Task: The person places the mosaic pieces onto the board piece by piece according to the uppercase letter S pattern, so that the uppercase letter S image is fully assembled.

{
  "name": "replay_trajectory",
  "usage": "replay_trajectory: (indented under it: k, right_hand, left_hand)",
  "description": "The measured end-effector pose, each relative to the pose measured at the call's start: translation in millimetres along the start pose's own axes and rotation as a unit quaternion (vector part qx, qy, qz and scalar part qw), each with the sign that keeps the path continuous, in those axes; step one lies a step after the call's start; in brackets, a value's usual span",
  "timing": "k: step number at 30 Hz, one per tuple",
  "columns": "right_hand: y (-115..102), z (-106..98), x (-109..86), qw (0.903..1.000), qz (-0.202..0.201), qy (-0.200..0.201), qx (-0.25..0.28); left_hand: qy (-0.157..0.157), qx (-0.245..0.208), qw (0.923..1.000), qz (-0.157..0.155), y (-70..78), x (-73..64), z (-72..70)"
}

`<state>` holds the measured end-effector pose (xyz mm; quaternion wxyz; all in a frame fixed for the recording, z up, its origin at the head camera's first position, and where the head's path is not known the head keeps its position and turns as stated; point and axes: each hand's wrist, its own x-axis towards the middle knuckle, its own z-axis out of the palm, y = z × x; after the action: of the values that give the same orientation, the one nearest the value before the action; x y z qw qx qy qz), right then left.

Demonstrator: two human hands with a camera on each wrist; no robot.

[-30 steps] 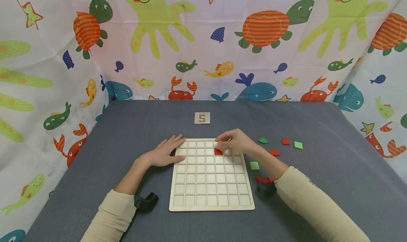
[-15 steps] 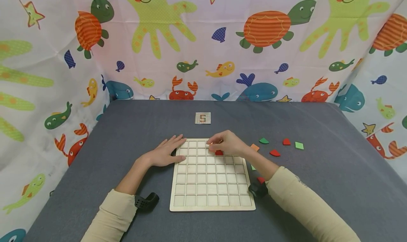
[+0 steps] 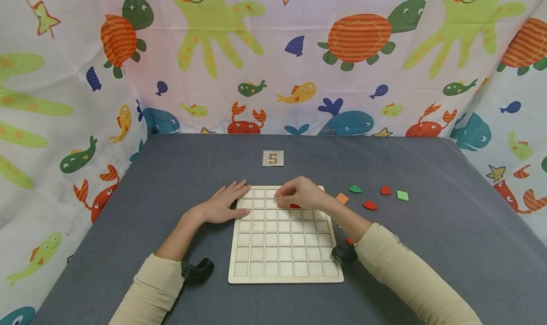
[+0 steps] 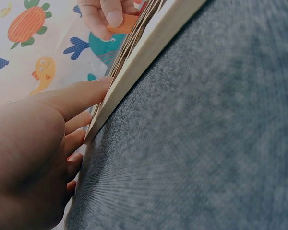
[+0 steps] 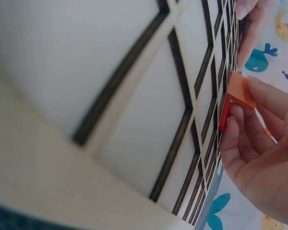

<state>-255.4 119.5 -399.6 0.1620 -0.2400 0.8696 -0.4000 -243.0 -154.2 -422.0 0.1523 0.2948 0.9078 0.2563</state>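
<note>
A wooden grid board (image 3: 265, 268) with square cells lies on the dark grey cloth. My left hand (image 3: 220, 206) rests with straight fingers at its upper left edge, the thumb (image 4: 89, 93) over the rim in the left wrist view. Near the top middle cells, my right hand (image 3: 304, 192) pinches an orange square tile (image 5: 242, 90) between thumb and fingers. The tile is tilted, right at the grid's surface. Just beside it a red tile (image 3: 294, 206) sits on the board, partly hidden by the right hand.
Right of the board lie an orange square tile (image 3: 342, 198), a green quarter-round tile (image 3: 355, 189), two red tiles (image 3: 385, 190) and a light green square (image 3: 402, 195). Another red tile (image 3: 350, 241) shows beside the right wrist. Behind the board is a small card (image 3: 272, 158) with an S pattern.
My right hand has moved left across the board's top cells with the pinched orange tile. The forearm's shift has uncovered the loose orange tile. My left hand has stayed in place.
</note>
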Motion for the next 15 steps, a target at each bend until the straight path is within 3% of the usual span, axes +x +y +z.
replay_trajectory:
  k: [15]
  right_hand:
    - [2.5, -0.9, 2.0, 0.9995, -0.031, 0.0, -0.007]
  left_hand:
    - [0.001, 0.007, 1.0, 0.0, -0.3, 1.7, 0.6]
